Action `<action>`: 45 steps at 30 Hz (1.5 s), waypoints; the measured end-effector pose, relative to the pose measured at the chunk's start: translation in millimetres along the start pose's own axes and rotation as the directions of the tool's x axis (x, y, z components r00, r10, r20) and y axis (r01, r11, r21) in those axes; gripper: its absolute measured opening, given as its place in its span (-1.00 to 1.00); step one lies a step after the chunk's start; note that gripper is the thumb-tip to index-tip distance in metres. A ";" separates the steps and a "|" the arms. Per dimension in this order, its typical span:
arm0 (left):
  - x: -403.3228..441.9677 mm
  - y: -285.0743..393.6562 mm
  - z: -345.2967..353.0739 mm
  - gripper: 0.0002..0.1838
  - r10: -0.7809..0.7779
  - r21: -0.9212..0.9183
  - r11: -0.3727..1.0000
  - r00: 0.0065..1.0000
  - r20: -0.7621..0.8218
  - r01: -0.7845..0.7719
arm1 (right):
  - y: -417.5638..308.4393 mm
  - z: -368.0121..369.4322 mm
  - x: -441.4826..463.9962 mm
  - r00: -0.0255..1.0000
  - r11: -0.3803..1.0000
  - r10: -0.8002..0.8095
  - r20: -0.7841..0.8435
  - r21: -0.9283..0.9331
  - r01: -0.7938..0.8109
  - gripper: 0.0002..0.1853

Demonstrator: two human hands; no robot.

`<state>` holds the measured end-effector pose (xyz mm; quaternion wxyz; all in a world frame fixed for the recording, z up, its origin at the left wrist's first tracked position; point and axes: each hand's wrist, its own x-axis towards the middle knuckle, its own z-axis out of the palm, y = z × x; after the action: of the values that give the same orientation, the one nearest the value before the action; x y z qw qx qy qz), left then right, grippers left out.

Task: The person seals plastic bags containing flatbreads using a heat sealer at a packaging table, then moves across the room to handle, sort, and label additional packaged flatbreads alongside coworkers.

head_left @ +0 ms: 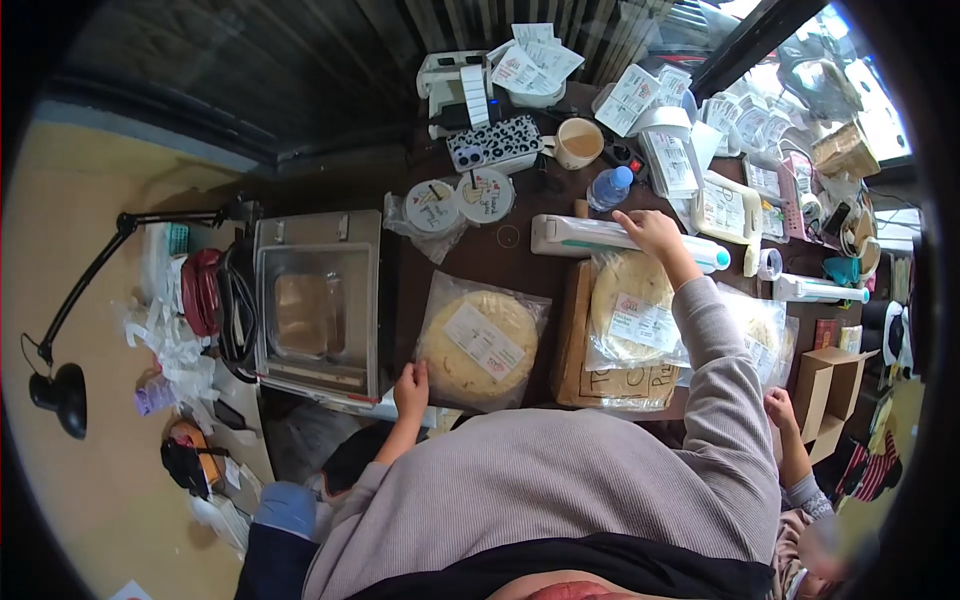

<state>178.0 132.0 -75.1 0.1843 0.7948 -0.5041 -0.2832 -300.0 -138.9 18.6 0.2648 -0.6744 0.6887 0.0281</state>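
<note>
Flat on the dark table lies a clear bag of round flatbreads with a white label (482, 340). My left hand (411, 388) is at its lower left edge, fingers closed near the plastic; whether they pinch it is too small to tell. My right hand (652, 234) rests on the white and teal long device (590, 236), fingers spread over its top. Below that hand, a second labelled bag of flatbreads (626, 310) sits on a cardboard box (572, 350) with handwriting on its side.
A metal machine with a clear lid (317, 300) stands at left. Behind are two lidded cups (484, 196), a mug (579, 144), a water bottle (609, 188) and label stacks (629, 100). Another person's hand (781, 408) is at right, near more bags (755, 335).
</note>
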 end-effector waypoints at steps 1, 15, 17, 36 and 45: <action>0.8 -1.9 0.3 -0.57 0.013 0.021 1.000 1.000 0.011 -0.013 | 1.8 4.4 1.5 0.999 1.000 -0.012 -0.053 -0.005 0.011 -0.30; 0.7 -4.0 8.9 -0.53 0.013 0.044 0.999 1.000 -0.027 -0.012 | 5.1 -0.9 2.1 0.999 1.000 0.013 0.029 0.022 -0.013 -0.33; -2.8 -2.2 9.3 -0.52 -0.001 0.026 1.000 0.999 -0.040 0.002 | 4.3 -2.2 0.9 0.999 1.000 0.013 0.039 0.016 -0.014 -0.31; -12.2 -56.0 1.9 -0.49 -0.161 -0.403 0.866 0.928 0.335 0.295 | -18.2 44.8 -29.2 0.831 0.959 0.060 -0.554 -0.200 -0.203 -0.35; -23.0 -52.7 -0.4 -0.52 -0.222 -0.464 0.811 0.921 0.320 0.356 | -36.7 -24.6 -26.7 0.994 0.995 0.091 -0.056 -0.030 -0.093 -0.18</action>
<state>207.4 175.1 -99.1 0.2783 0.7421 -0.3016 -0.5301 -274.7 -127.5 62.2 0.2332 -0.6468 0.7254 0.0330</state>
